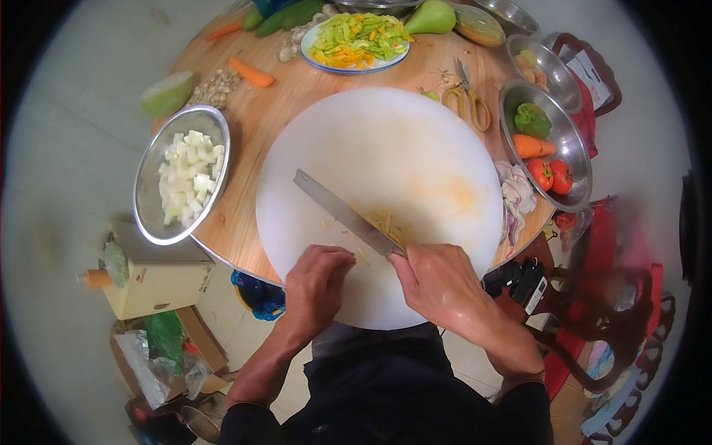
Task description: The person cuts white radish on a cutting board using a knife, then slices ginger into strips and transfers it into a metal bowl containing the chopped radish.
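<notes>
My right hand (442, 283) grips the handle of a kitchen knife (350, 214), whose broad blade slants up and left over a round white cutting board (345, 128). Thin pale yellow strips (386, 222) lie in a small heap just beyond the blade. Near my left hand are a few loose bits on the board. My left hand (320, 278) rests at the board's near left part with its fingers curled, below the blade and apart from it. Whether its fingertips pinch anything cannot be seen.
A steel bowl of white cubes (225, 161) stands left. At the back are a plate of sliced greens (356, 71), a carrot (251, 72) and a green gourd (433, 18). Scissors (467, 100), a cloth (517, 189) and a steel bowl with tomatoes (581, 150) are right.
</notes>
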The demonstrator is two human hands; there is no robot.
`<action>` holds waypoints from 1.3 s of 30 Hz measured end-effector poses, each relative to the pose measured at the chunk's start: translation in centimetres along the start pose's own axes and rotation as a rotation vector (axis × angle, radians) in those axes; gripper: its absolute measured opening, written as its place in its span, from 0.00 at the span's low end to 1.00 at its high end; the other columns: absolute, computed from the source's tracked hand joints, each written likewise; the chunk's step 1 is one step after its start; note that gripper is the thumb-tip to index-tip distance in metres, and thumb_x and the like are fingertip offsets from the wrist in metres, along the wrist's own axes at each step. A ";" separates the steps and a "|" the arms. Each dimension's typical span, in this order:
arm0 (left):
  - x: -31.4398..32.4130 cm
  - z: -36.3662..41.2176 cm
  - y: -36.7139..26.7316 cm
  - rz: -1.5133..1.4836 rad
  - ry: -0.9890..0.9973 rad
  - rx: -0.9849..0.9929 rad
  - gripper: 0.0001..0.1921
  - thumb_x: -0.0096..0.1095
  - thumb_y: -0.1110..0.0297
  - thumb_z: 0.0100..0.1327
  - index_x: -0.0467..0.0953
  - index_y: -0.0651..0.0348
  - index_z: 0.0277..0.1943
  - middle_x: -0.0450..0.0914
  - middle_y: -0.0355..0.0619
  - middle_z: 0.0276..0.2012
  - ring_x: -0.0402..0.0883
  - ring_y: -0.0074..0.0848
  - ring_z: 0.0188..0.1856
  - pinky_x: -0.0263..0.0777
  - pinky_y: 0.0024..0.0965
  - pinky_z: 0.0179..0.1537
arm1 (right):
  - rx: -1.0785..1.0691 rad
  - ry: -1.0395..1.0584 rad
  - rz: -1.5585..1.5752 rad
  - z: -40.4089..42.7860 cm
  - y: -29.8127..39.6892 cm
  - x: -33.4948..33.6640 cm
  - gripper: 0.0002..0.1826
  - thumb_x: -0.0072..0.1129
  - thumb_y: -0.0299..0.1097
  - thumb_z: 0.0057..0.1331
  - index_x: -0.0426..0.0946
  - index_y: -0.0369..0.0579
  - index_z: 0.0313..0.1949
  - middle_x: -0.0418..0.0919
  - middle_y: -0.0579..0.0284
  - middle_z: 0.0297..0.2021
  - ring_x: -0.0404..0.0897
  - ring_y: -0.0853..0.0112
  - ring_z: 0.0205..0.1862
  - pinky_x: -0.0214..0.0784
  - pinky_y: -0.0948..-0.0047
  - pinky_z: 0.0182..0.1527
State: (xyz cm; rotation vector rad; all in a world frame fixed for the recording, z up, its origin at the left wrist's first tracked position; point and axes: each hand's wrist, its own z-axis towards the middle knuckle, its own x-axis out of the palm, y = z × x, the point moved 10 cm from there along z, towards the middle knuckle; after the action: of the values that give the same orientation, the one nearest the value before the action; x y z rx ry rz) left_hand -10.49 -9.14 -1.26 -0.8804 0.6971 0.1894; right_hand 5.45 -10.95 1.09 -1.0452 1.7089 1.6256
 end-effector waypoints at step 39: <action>3.0 8.7 -1.1 -0.084 0.429 0.099 0.08 0.74 0.79 0.63 0.89 0.60 0.44 0.87 0.51 0.40 0.88 0.45 0.42 0.82 0.42 0.44 | -0.734 -0.348 -0.513 -4.9 3.8 -2.7 0.09 0.65 0.30 0.56 0.83 0.44 0.38 0.72 0.66 0.27 0.78 0.74 0.29 0.70 0.75 0.30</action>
State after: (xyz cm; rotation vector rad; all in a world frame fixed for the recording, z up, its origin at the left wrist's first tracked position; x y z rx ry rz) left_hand -3.52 -3.57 1.38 -0.8618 1.0560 -0.1139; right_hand 4.39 -15.49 6.00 -1.2831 0.5357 1.9507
